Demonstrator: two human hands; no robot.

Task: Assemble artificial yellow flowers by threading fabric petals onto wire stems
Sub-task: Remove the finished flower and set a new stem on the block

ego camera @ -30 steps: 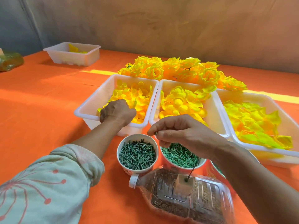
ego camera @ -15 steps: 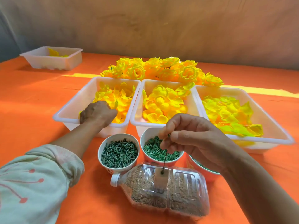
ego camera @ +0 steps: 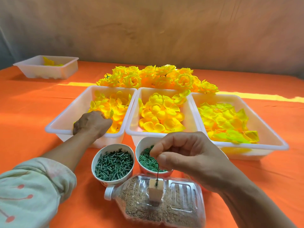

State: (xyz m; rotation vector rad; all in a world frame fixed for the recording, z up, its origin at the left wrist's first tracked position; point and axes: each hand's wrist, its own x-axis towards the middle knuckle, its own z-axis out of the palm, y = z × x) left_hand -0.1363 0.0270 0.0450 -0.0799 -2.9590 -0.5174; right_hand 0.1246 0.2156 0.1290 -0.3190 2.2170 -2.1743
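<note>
While the right hand (ego camera: 189, 155) pinches the top of the thin dark wire stem (ego camera: 157, 174) between thumb and forefinger, the stem stands upright with its lower end stuck in a small tan block (ego camera: 155, 190). That block pokes out of the clear plastic bottle of sandy grit (ego camera: 181, 203), which lies on its side on the orange tablecloth (ego camera: 32, 104).

Just behind the bottle sit two white round cups: the one toward its capped end holds dark green plastic pegs (ego camera: 113, 165), and the one right behind the block holds light green plastic rings (ego camera: 145, 160), partly hidden by the right hand.

Further behind the bottle are three white plastic trays side by side, all holding loose yellow fabric petals (ego camera: 161, 112). The left hand (ego camera: 92, 124) reaches over the near rim of the left white tray (ego camera: 65, 117), fingers curled down into the petals. Honestly can't tell if it has got hold of one.

Beyond the trays there's a heap of finished yellow fabric flowers (ego camera: 156, 78). Way off behind the bottle's capped end sits another small white tray (ego camera: 47, 68).
</note>
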